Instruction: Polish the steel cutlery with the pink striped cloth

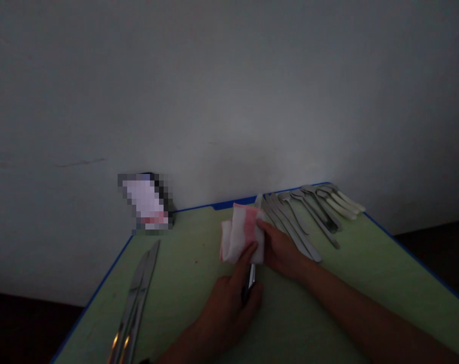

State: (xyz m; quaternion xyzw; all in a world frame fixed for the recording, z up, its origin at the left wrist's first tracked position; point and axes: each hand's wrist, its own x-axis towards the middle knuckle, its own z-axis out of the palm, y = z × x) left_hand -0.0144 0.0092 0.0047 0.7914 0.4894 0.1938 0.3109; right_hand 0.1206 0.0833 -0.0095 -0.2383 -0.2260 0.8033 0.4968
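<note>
Striped cloth [247, 232]: apparently wiping utensil [252, 274]
Left hand [232, 298]: gripping utensil
Right hand [281, 248]: pinching cloth
Knives [141, 298] left of hands, spoons [315, 216] right: done? Unclear!

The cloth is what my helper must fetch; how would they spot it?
Look at the blue-edged green table. Near its middle, the left hand and right hand touch a folded cloth. Unlike the cutlery nearby, it's fabric, white with a pink band.

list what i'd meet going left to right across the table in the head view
Two knives → cloth → right hand → pale-handled cutlery.
</note>
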